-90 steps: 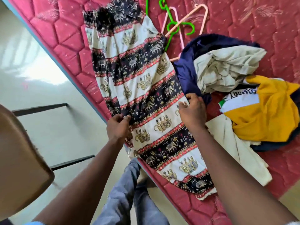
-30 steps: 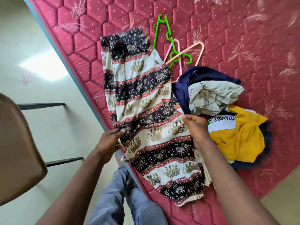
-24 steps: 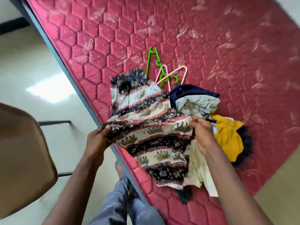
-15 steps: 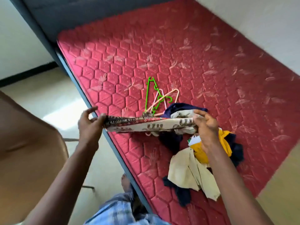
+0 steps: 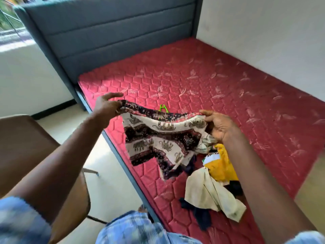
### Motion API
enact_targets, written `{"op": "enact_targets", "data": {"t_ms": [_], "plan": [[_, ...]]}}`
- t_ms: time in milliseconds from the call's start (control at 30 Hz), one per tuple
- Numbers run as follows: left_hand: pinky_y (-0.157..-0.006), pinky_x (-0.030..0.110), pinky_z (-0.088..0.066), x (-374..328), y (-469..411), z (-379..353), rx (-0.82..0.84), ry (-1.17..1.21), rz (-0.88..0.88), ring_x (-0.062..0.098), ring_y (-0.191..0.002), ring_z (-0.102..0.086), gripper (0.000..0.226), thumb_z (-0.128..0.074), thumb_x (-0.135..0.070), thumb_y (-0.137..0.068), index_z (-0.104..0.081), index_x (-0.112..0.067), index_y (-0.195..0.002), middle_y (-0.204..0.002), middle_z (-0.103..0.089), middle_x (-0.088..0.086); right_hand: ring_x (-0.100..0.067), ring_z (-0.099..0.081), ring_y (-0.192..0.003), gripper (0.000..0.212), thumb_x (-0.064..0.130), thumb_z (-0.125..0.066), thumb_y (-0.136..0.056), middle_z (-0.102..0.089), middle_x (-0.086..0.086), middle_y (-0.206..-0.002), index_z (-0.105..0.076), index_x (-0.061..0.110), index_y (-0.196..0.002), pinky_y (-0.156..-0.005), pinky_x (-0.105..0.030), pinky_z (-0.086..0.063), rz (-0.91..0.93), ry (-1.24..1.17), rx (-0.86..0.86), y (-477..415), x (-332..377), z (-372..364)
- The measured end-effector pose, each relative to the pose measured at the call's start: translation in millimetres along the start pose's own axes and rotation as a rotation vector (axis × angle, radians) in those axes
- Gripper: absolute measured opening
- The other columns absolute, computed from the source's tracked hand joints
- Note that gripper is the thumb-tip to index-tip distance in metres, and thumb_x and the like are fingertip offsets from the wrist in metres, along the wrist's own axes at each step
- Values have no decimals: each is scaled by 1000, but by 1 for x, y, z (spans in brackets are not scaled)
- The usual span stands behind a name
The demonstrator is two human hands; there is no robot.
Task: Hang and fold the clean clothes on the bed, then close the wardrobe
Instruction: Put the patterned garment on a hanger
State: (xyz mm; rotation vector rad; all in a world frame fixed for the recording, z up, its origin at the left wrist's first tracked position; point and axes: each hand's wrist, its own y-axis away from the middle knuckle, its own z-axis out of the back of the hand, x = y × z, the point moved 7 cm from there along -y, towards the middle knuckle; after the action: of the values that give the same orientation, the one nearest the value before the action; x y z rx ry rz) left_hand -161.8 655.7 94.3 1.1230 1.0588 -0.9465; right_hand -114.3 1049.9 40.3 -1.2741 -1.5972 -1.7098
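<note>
We hold the elephant cloth [image 5: 161, 138] up in the middle of the frame with 2 hands. The left hand [image 5: 105, 106] pinches the cloth's top edge at its left corner, and 1 finger sticks out straight. The right hand [image 5: 219, 127] has its fingers curled round the top edge at the right corner, with the palm turned toward us. The cloth sags a little between the hands and hangs down in folds over the near side of the red bed [image 5: 228, 85]. We cannot tell if its bottom tips touch the bed.

A bit of a green hanger [image 5: 163, 108] peeks out just above the cloth's top edge. Under the right hand and arm, in the lower right of the frame, a pile lies on the bed: a yellow top [image 5: 221, 166], a cream cloth [image 5: 209, 192] and some dark blue cloth [image 5: 202, 217], all touching.

A grey headboard [image 5: 114, 32] stands at the top of the frame. A brown chair [image 5: 26, 141] is at the left, on the pale floor [image 5: 109, 182].
</note>
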Motion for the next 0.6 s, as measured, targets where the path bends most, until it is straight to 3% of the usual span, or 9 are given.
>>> {"op": "enact_targets", "data": {"t_ms": [100, 167, 267, 400, 500, 600], "plan": [[-63, 25, -61, -12, 6, -2, -4, 19, 22, 11, -72, -70, 34, -52, 9, -96, -73, -17, -104, -95, -71, 7, -15, -68, -51, 27, -9, -53, -91, -71, -6, -66, -71, 11, -94, -56, -27, -58, -36, -46, -1, 9, 2, 4], [-63, 25, -60, -14, 6, -3, -17, 37, 42, 11, -73, -70, 30, -57, 7, -96, -73, -18, -99, -94, -72, 6, -16, -69, -53, 9, 4, -69, -88, -71, -5, -68, -70, 10, -95, -54, -27, -56, -44, -69, -33, 11, -2, 6], [-66, 27, -63, -19, 5, -2, -55, 65, 9, 11, -67, -72, 22, -67, 6, -92, -73, -13, -101, -92, -72, 10, -15, -70, -52, 8, 7, -76, -88, -72, -6, -73, -69, 10, -87, -46, -24, -55, -62, -91, -72, 15, -7, 7], [-77, 30, -63, -27, 4, -1, -30, 72, -72, 19, -85, -75, 30, -69, 10, -91, -72, -15, -107, -104, -71, 13, -19, -72, -59, 19, -7, -64, -92, -75, -9, -75, -72, 11, -90, -48, -29, -58, -98, -31, 10, 20, -6, 4], [-85, 34, -63, -25, 2, -1, -15, -34, -36, 24, -99, -74, 37, -69, 11, -90, -70, -20, -110, -114, -68, 14, -23, -70, -68, 17, -5, -61, -95, -72, -13, -82, -72, 8, -95, -47, -32, -58, -144, 35, 68, 25, -7, 1], [-72, 26, -62, -29, 4, -2, -50, -24, -77, 20, -92, -74, 31, -65, 10, -90, -72, -18, -103, -111, -71, 13, -22, -66, -78, 13, 1, -67, -93, -70, -9, -87, -73, 12, -95, -52, -32, -60, -119, -78, 29, 25, -4, 3]]}}
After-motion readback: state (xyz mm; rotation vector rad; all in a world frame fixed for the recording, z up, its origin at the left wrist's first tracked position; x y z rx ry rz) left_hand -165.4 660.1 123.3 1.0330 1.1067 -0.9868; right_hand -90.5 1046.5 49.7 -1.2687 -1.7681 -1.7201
